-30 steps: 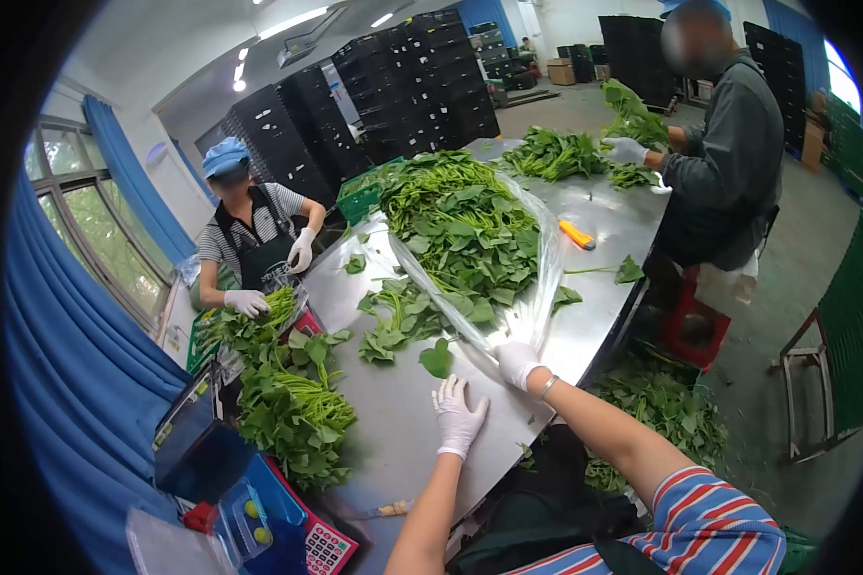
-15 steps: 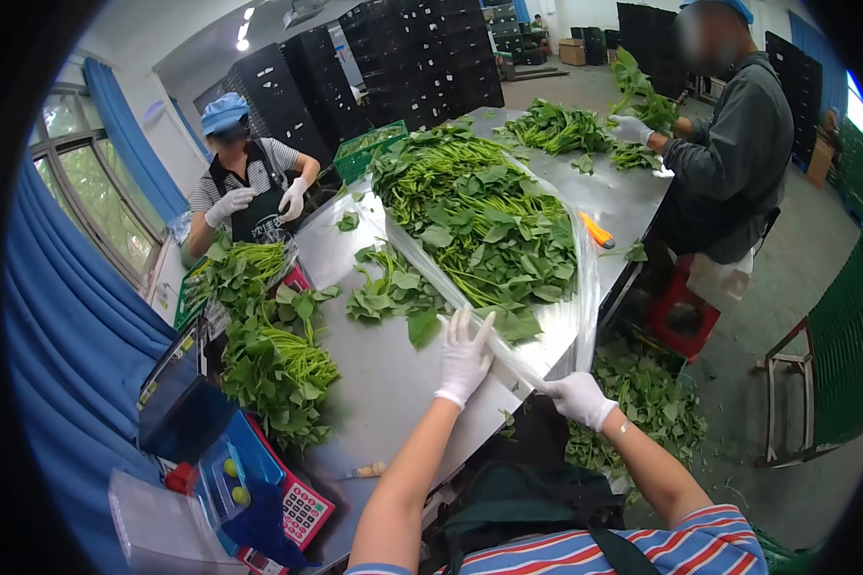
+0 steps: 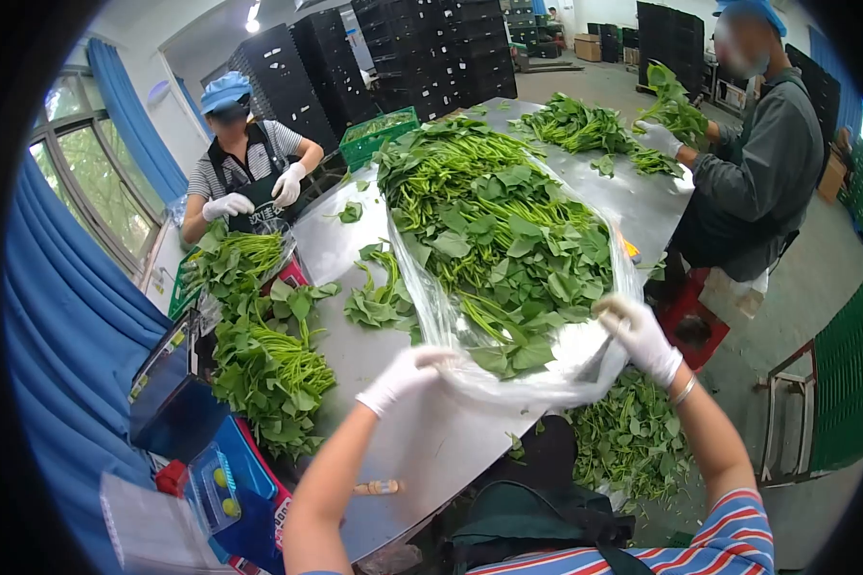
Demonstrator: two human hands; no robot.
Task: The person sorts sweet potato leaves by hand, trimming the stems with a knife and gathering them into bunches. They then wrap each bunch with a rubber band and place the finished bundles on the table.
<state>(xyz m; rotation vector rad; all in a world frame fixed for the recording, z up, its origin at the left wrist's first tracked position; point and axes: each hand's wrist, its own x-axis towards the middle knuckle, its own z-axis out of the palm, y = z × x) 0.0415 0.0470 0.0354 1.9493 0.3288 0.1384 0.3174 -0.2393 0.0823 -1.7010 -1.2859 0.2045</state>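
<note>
Both gloved hands have raised the plastic sheet's near edge since earlier | left hand point(image 3: 405, 376), right hand point(image 3: 640, 335) grasping plastic sheet point(image 3: 547, 381) | leafy greens point(image 3: 494, 230) heaped on desk point(image 3: 422, 450) edge.

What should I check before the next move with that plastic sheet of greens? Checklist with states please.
1. Left hand grips the plastic sheet edge: ok.
2. Right hand grips the other edge: ok.
3. Greens pile sits within the sheet: cannot tell at the far end.
4. Sheet intact: cannot tell.
5. Loose greens left of the sheet lie apart from it: ok.
6. Co-worker's hands away from the sheet: ok.
</note>
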